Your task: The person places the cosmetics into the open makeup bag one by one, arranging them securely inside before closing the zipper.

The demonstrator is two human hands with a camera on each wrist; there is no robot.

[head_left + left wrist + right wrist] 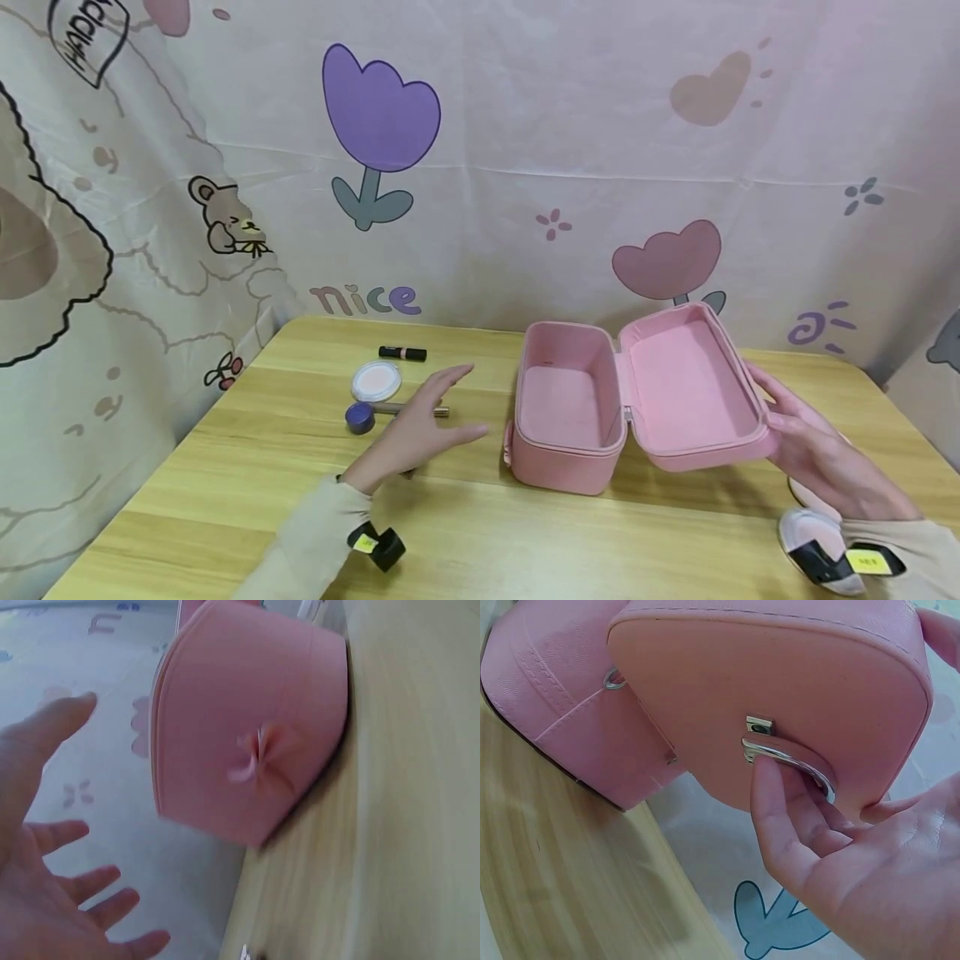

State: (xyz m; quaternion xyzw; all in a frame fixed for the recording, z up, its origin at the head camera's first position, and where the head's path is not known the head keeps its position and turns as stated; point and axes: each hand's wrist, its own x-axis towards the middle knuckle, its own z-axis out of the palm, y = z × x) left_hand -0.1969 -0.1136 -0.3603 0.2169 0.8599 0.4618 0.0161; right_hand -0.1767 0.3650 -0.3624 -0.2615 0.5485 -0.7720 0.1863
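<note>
A pink cosmetic case (566, 471) stands on the table with its lid (690, 383) swung out to the right. Its inside looks bare. My right hand (813, 450) holds the lid by its outer edge. In the right wrist view, fingers of that hand (840, 847) curl at the metal-trimmed handle (795, 761) on the lid's outside. To the left of the case my left hand (412, 433) hovers, fingers spread and holding nothing. The left wrist view shows the same hand (45, 892) apart from the case's side, which carries a pink bow (261, 759).
Left of the case lie a black lipstick tube (402, 353), a white round compact (377, 381), a small blue-lidded jar (360, 418) and a slim tube (441, 412), partly behind my left hand. A round compact (802, 529) sits by my right wrist. A printed cloth (510, 125) hangs behind.
</note>
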